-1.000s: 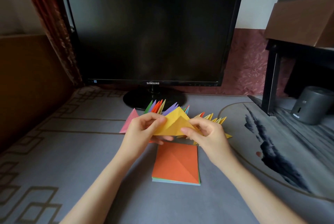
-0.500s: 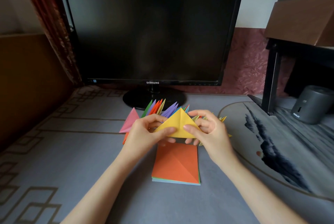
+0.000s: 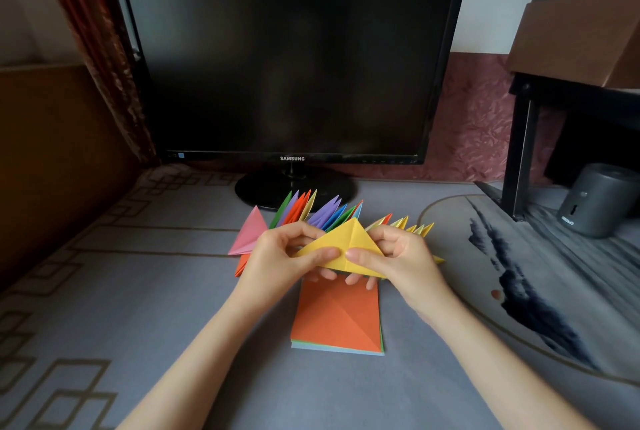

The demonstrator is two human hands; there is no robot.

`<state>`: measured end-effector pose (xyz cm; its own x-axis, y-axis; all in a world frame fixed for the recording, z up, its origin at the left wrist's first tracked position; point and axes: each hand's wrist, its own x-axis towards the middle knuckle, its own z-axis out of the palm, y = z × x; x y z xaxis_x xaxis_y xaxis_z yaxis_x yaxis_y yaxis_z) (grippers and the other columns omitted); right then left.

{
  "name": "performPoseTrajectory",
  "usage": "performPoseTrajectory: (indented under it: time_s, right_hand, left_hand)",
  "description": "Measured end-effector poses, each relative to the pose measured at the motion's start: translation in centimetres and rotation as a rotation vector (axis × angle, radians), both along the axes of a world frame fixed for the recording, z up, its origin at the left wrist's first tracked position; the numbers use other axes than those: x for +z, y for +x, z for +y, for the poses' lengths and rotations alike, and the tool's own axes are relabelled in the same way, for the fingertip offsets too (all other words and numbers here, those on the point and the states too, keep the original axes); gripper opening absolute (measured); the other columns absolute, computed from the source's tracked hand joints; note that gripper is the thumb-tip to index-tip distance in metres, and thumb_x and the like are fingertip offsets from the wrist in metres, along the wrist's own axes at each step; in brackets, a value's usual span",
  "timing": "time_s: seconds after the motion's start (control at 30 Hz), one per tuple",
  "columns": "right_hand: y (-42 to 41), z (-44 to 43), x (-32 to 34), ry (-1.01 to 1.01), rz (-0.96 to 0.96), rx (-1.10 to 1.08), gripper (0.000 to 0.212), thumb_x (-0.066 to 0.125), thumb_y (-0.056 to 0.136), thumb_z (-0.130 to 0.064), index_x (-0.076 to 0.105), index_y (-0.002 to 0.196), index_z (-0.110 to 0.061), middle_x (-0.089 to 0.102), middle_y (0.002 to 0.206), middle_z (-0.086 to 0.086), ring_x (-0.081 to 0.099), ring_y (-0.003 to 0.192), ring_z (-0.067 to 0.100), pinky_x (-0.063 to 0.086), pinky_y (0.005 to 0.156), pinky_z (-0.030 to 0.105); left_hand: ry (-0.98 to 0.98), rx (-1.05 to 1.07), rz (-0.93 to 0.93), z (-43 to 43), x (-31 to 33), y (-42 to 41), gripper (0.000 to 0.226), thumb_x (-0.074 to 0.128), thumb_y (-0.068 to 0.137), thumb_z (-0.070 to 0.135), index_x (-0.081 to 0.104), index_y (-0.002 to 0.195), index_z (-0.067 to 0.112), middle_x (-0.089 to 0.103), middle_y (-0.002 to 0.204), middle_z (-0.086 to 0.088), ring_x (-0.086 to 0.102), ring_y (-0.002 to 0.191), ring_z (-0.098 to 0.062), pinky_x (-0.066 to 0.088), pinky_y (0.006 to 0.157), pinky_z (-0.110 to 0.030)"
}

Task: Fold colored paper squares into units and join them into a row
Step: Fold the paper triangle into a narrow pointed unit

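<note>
Yellow unit (image 3: 346,240) x1, pinched by 2 hands, L (image 3: 277,266), R (image 3: 405,266); 1 paper stack (image 3: 336,318)

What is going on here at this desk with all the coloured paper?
A person is folding paper. The left hand and the right hand both pinch a yellow folded paper triangle above a stack of square paper sheets with an orange one on top. Behind the hands, a row of joined multicoloured paper units lies in front of a black monitor.
</note>
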<state>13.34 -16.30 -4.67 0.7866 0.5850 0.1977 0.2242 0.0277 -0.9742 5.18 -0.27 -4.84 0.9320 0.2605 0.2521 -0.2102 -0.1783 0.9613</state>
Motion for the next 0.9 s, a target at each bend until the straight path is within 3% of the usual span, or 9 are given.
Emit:
performPoseTrajectory:
  time_s: [0.27, 0.47, 0.67, 0.77, 0.9]
  right_hand:
    - [0.0, 0.1, -0.5, -0.005, -0.095, -0.018, 0.012, 0.073, 0.078, -0.007, 0.062, 0.082, -0.009, 0.071, 0.068, 0.006, 0.069, 0.058, 0.026, 0.044, 0.044, 0.026]
    - [0.0, 0.0, -0.4, -0.073, -0.111, 0.044, 0.018, 0.076, 0.075, -0.007, 0.062, 0.086, -0.011, 0.072, 0.073, 0.004, 0.070, 0.066, 0.023, 0.047, 0.047, 0.028]
    - [0.2, -0.1, -0.3, -0.069, -0.118, 0.036, 0.018, 0.075, 0.073, 0.001, 0.063, 0.082, -0.009, 0.070, 0.069, 0.009, 0.068, 0.060, 0.024, 0.049, 0.049, 0.029]
    - [0.3, -0.1, -0.2, -0.052, -0.113, 0.022, 0.017, 0.075, 0.072, 0.003, 0.063, 0.079, -0.008, 0.068, 0.064, 0.006, 0.067, 0.057, 0.022, 0.050, 0.049, 0.027]
    - [0.4, -0.2, 0.0, -0.019, -0.092, -0.012, 0.016, 0.072, 0.073, 0.006, 0.062, 0.084, 0.000, 0.068, 0.061, 0.004, 0.066, 0.054, 0.019, 0.051, 0.049, 0.026]
  left_hand:
    - [0.125, -0.014, 0.080, 0.2, -0.3, 0.2, 0.029, 0.082, 0.067, 0.008, 0.063, 0.089, 0.006, 0.074, 0.074, -0.011, 0.070, 0.067, -0.022, 0.057, 0.067, -0.032]
    - [0.261, 0.020, 0.043, 0.2, -0.5, 0.2, 0.022, 0.081, 0.071, 0.009, 0.064, 0.084, 0.010, 0.074, 0.076, -0.001, 0.069, 0.069, -0.010, 0.052, 0.065, -0.018]
    - [0.211, 0.047, 0.058, 0.4, -0.3, 0.0, 0.030, 0.083, 0.064, 0.019, 0.062, 0.083, 0.008, 0.073, 0.070, -0.007, 0.071, 0.067, -0.022, 0.057, 0.074, -0.035]
    - [0.198, 0.088, 0.053, 0.8, -0.1, 0.0, 0.031, 0.083, 0.057, 0.025, 0.063, 0.075, 0.010, 0.072, 0.067, -0.008, 0.069, 0.061, -0.022, 0.059, 0.068, -0.033]
    - [0.157, 0.157, 0.029, 1.1, 0.1, 0.0, 0.023, 0.084, 0.062, 0.011, 0.064, 0.072, 0.006, 0.067, 0.058, -0.005, 0.065, 0.053, -0.014, 0.052, 0.054, -0.019]
